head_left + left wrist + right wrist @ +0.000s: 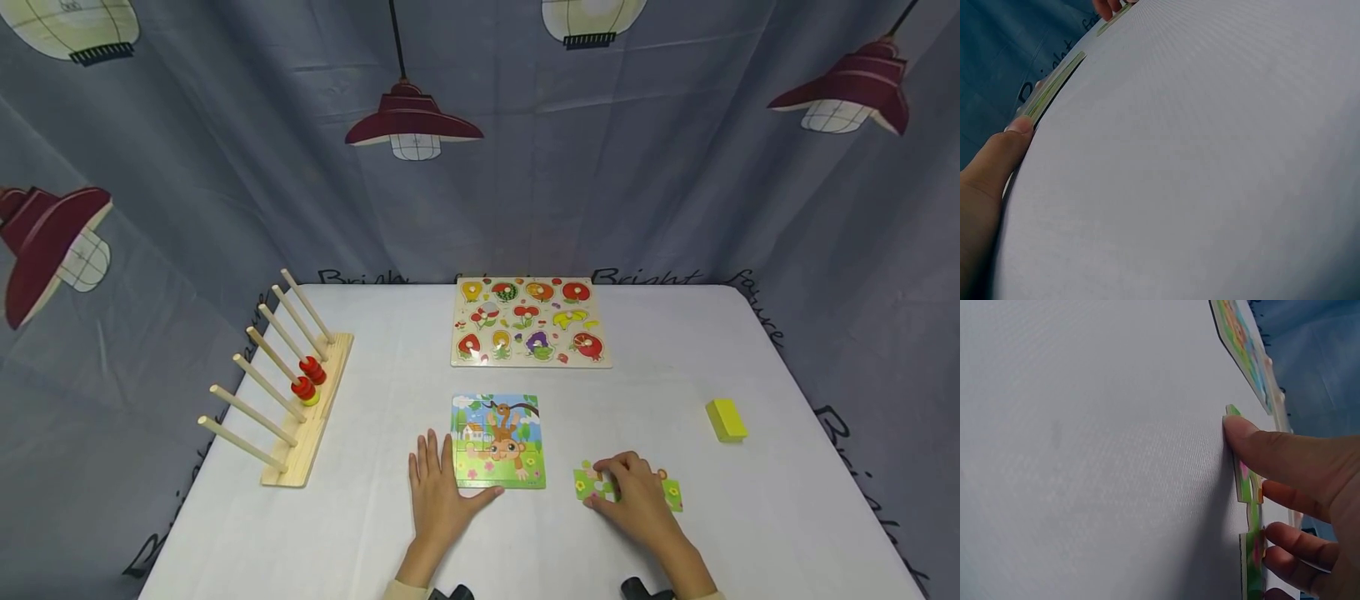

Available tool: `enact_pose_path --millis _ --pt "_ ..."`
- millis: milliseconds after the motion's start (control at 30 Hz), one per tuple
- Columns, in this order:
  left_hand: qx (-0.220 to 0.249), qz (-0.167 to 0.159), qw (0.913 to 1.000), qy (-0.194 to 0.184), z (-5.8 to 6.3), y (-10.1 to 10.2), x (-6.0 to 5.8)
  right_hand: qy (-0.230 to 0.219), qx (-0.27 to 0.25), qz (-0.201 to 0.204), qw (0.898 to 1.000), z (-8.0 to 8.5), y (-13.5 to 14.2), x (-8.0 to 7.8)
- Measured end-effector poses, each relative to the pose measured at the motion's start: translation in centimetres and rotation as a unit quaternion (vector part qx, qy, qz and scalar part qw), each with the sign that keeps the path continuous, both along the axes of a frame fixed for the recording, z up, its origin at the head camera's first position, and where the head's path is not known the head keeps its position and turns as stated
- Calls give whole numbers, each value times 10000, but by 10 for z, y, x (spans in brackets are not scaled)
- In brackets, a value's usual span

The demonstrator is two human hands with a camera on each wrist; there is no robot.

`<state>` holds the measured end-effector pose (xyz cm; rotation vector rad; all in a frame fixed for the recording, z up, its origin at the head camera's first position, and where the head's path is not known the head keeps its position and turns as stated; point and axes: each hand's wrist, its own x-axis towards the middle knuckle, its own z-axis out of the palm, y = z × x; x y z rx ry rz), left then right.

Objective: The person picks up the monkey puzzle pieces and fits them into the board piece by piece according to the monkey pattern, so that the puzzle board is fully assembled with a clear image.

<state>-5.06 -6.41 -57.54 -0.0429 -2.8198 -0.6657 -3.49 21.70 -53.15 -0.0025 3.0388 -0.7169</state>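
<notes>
A square monkey puzzle (504,437) lies near the middle of the white table. Flat beside its lower left corner rests my left hand (438,504), fingers spread, the thumb along the near edge; the left wrist view shows that thumb (1020,125) against the puzzle's side. To the right, my right hand (637,500) is over loose green jigsaw pieces, thumb and forefinger curled about the leftmost piece (582,485). In the right wrist view, the thumb presses the near edge of that piece (1242,481). Another piece (672,494) shows past the hand, which hides part of the row.
Behind the puzzle lies a wooden fruit peg board (531,323). A wooden rack (321,417) with upright pegs and some red and yellow rings stands at the left. A yellow block (725,420) sits at the right. Grey curtain (510,192) surrounds the table.
</notes>
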Motion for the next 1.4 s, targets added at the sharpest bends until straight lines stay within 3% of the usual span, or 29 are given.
enact_pose_path --millis 233,433,633,800,1100,1400 --pt "-31 32 9999 106 -1 0 -1 -19 -147 -46 9999 0 0 0" --pt "26 44 10000 -70 -2 0 -1 -299 -93 -110 9994 6 -4 -6" --pt "64 31 9994 -328 -3 -1 -1 -765 58 69 9970 14 -7 -14" --pt "52 18 9994 -346 -2 -1 -1 -807 159 276 9962 17 -9 -18" --pt "-14 19 9999 97 -3 0 0 -695 -347 301 9965 20 -14 -23" --pt "-15 -1 10000 -64 -2 -1 0 -663 -925 345 9929 23 -22 -26"
